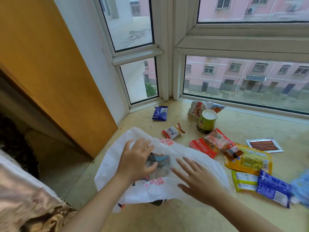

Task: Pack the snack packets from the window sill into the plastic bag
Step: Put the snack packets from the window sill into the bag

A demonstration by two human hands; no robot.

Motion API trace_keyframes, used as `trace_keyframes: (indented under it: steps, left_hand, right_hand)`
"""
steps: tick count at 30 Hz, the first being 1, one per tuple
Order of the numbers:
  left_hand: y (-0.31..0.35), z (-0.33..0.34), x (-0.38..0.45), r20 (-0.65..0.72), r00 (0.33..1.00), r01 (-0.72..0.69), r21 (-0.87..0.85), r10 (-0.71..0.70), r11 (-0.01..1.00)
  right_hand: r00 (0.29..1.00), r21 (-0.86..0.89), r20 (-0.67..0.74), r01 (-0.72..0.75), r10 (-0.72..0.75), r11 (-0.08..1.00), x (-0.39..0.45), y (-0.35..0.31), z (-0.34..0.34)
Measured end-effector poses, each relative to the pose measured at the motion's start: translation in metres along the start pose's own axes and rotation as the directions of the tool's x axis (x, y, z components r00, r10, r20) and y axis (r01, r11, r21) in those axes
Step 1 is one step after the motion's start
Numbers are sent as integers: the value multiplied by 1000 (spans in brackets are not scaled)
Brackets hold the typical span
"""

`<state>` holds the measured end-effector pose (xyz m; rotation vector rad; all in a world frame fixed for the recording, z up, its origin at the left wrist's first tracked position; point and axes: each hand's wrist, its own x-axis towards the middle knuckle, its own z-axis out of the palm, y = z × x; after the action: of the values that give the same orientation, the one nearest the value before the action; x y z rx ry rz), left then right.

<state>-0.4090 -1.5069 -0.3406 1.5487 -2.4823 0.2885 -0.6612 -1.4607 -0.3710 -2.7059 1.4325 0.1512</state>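
Observation:
A white plastic bag (117, 158) with red print lies on the window sill (250, 128) near its front left corner. My left hand (135, 158) rests on the bag with spread fingers. My right hand (199, 176) hovers flat over the bag's right part. Something dark shows through the bag between my hands. Snack packets lie scattered to the right: a red packet (203, 147), a yellow packet (247, 161), a blue packet (274, 188), a small orange-and-white packet (173, 131) and a dark blue packet (160, 113) farther back.
A green cup (206, 122) stands upside down behind the red packet, with a white-and-red bag (203, 108) beyond it. A clear packet of brown sticks (264, 145) lies at the right. Window frames bound the sill at the back; an orange panel (50, 64) rises at left.

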Motion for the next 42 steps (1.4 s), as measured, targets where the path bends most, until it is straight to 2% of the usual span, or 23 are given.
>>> trace_keyframes:
  steps: [2, 4, 6, 12, 19, 22, 26, 31, 34, 38, 42]
  left_hand:
    - [25, -12, -6, -105, 994, -27, -51, 22, 998]
    - [49, -18, -5, -143, 989, -56, -79, 45, 995]
    - [74, -19, 2, -125, 991, -57, -88, 46, 994]
    - [152, -8, 39, 18, 1000, -8, -78, 10, 997]
    - [219, 41, 77, 70, 994, -70, -135, 80, 988]
    - [244, 63, 96, 173, 980, -65, -178, 97, 982]
    - [267, 97, 134, 339, 940, 4, -160, 51, 987]
    - [266, 151, 181, 522, 852, 108, -90, -46, 990]
    - [260, 174, 205, 579, 811, 134, -50, -80, 990]
    - [250, 195, 222, 612, 787, 85, 23, -81, 996]
    - [242, 211, 228, 637, 764, 140, -10, -101, 990]
  right_hand:
    - [974, -52, -210, 78, -87, 996, -14, -9, -13]
    - [952, -74, -297, 53, -73, 996, -27, -6, -24]
    - [943, -49, -332, -26, 8, 998, -40, 6, -25]
    - [910, 41, -319, -267, 266, 963, -86, 61, 5]
    - [880, 27, -226, -424, 419, 905, -132, 108, 63]
    - [863, 44, -176, -473, 473, 880, -141, 124, 88]
    - [855, 20, -136, -503, 501, 864, -146, 142, 117]
    - [847, 4, -144, -516, 511, 857, -137, 160, 148]
    - [858, -6, -158, -496, 489, 868, -129, 170, 165]
    - [875, -13, -145, -470, 463, 883, -121, 183, 186]
    - [891, -9, -153, -435, 428, 901, -121, 190, 201]
